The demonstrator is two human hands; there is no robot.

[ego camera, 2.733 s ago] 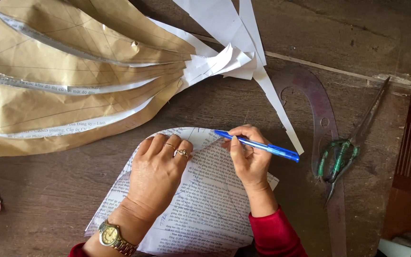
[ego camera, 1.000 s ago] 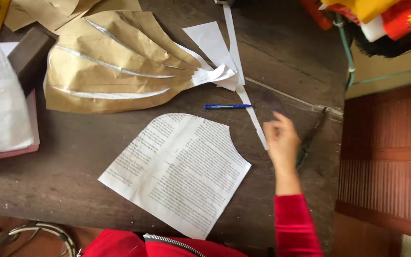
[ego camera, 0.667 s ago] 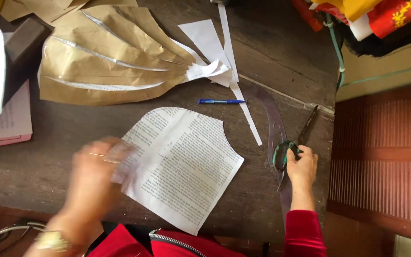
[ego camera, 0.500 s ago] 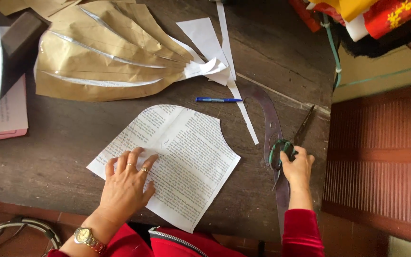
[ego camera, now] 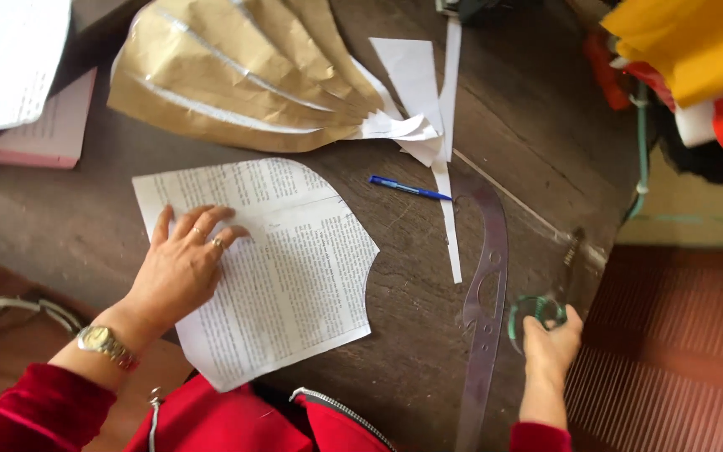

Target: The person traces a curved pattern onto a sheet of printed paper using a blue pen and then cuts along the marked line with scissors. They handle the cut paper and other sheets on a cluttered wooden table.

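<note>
White printed paper (ego camera: 286, 276) covered in black text lies on a dark brown tabletop (ego camera: 428, 351). The pen (ego camera: 407, 188) is blue. The scissors (ego camera: 537, 310) have handles that look green, though blurred.

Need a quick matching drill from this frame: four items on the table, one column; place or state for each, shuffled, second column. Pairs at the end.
1. newsprint sheet
2. blue pen
3. scissors
4. curved ruler

A. lies free beside the white paper strip
B. right hand on its green handles
C. pressed flat under the left hand
D. clear, between sheet and scissors

1-C, 2-A, 3-B, 4-D
</note>
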